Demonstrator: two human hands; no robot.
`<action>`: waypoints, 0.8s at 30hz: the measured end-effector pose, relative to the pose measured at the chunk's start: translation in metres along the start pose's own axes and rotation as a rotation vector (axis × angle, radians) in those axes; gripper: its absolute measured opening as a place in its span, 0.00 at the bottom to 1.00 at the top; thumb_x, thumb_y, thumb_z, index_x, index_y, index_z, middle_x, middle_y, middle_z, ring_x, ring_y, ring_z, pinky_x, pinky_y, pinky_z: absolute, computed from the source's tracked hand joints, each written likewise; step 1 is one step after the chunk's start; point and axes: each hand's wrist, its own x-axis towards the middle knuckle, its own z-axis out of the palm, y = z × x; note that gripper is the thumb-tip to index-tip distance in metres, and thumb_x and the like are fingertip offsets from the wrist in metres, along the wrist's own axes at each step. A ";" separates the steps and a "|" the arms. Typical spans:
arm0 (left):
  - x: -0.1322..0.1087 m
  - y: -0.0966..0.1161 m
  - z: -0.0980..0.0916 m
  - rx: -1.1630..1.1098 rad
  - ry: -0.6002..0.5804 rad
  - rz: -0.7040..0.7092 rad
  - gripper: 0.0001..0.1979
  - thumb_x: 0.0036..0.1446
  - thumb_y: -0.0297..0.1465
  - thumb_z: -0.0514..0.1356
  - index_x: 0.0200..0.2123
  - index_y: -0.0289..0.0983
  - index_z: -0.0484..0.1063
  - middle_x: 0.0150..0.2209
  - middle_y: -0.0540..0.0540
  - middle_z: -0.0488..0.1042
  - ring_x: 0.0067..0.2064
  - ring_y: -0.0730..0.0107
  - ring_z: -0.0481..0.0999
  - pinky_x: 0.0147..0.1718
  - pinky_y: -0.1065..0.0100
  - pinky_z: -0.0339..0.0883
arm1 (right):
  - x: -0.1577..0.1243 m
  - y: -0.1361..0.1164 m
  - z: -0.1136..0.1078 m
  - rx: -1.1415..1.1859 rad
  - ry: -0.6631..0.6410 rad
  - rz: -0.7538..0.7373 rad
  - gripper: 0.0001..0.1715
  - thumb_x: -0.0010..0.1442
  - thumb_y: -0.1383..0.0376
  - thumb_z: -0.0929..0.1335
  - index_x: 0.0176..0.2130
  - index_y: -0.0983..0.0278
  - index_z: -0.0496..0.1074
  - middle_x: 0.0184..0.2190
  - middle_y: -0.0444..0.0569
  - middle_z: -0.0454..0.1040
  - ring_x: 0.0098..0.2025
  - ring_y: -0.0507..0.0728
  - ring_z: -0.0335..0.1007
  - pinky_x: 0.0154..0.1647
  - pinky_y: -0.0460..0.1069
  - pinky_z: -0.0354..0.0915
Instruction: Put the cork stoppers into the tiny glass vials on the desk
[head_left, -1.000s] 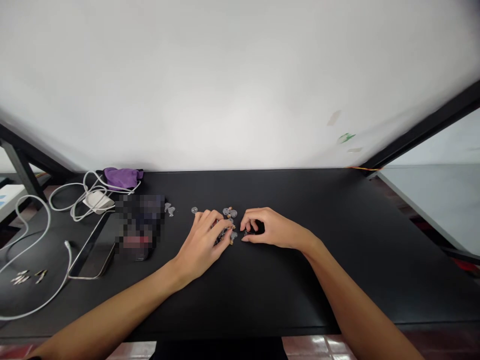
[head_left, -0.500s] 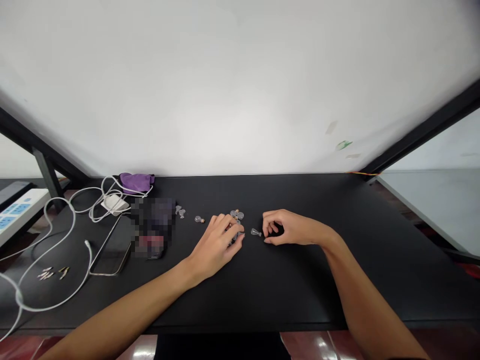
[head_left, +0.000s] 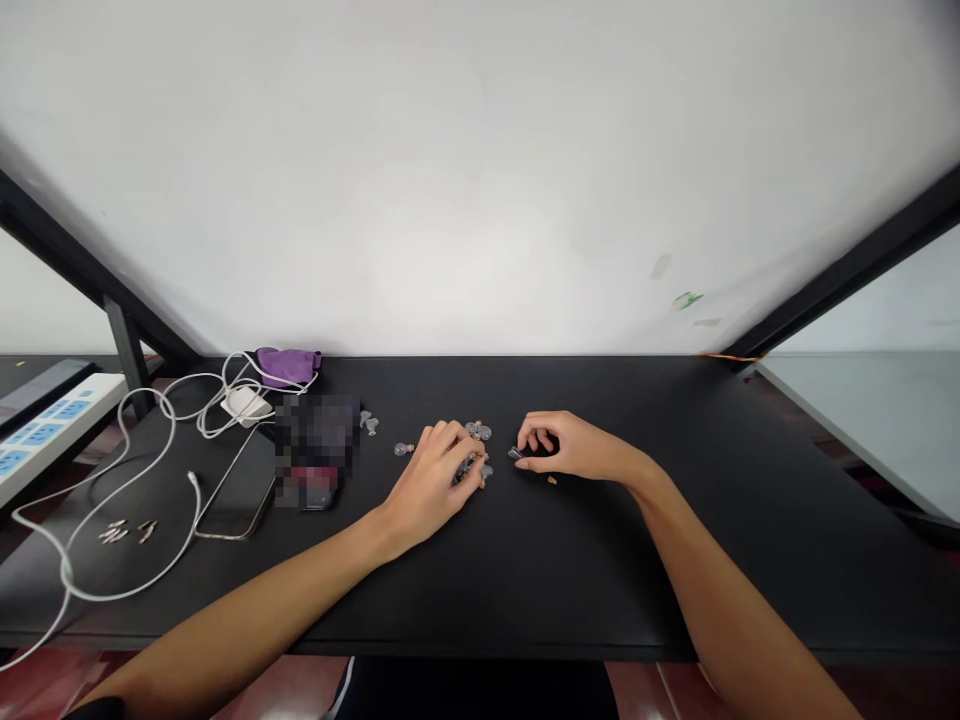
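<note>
My left hand [head_left: 433, 475] curls its fingers and thumb over a small pile of tiny clear glass bottles [head_left: 486, 472] with cork stoppers; the palm side is hidden. Just behind it are a few more of these bottles [head_left: 478, 430]. Between its thumb and fingertips my right hand [head_left: 559, 442] pinches one small glass bottle [head_left: 514, 453], close to the table. A loose cork stopper [head_left: 552, 480] lies on the black table below that hand. To the left of my left hand lies a single corked round bottle [head_left: 403, 449].
Farther left lie small clear pieces [head_left: 369, 422], a pixelated dark object [head_left: 322, 440], a phone [head_left: 238, 490], tangled white cable [head_left: 174, 420], a white charger [head_left: 246, 405] and a purple cloth [head_left: 286, 365]. Small metallic bits [head_left: 115, 532] and a power strip [head_left: 52, 420] are at the far left.
The small bottle that lay beside my right hand is now in its fingertips. A loose cork has come into sight below that hand. My left hand stays over the pile. The view has shifted slightly.
</note>
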 end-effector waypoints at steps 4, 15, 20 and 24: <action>0.000 0.000 0.000 0.007 -0.002 0.001 0.05 0.70 0.26 0.56 0.43 0.40 0.71 0.41 0.48 0.71 0.43 0.66 0.68 0.47 0.62 0.60 | 0.003 0.000 0.005 -0.048 -0.036 -0.047 0.15 0.58 0.54 0.74 0.31 0.63 0.77 0.33 0.45 0.69 0.31 0.53 0.62 0.33 0.49 0.61; -0.001 -0.005 -0.002 -0.028 0.023 -0.051 0.05 0.69 0.25 0.57 0.43 0.40 0.71 0.41 0.48 0.71 0.44 0.65 0.69 0.49 0.61 0.61 | 0.002 -0.008 0.009 -0.017 -0.097 -0.100 0.16 0.56 0.52 0.76 0.34 0.61 0.78 0.35 0.46 0.69 0.35 0.55 0.64 0.37 0.50 0.63; -0.001 -0.009 -0.002 -0.079 0.080 -0.055 0.05 0.68 0.25 0.58 0.43 0.40 0.71 0.40 0.48 0.71 0.45 0.64 0.70 0.49 0.61 0.62 | 0.003 -0.023 0.017 0.010 0.003 -0.181 0.16 0.56 0.54 0.77 0.38 0.61 0.76 0.36 0.44 0.66 0.37 0.55 0.62 0.40 0.50 0.63; -0.001 -0.009 -0.003 -0.091 0.113 -0.065 0.06 0.68 0.24 0.57 0.44 0.40 0.71 0.39 0.48 0.71 0.44 0.64 0.70 0.48 0.62 0.63 | 0.004 -0.029 0.027 -0.012 -0.046 -0.217 0.16 0.59 0.54 0.76 0.44 0.58 0.78 0.40 0.46 0.67 0.40 0.57 0.65 0.44 0.51 0.64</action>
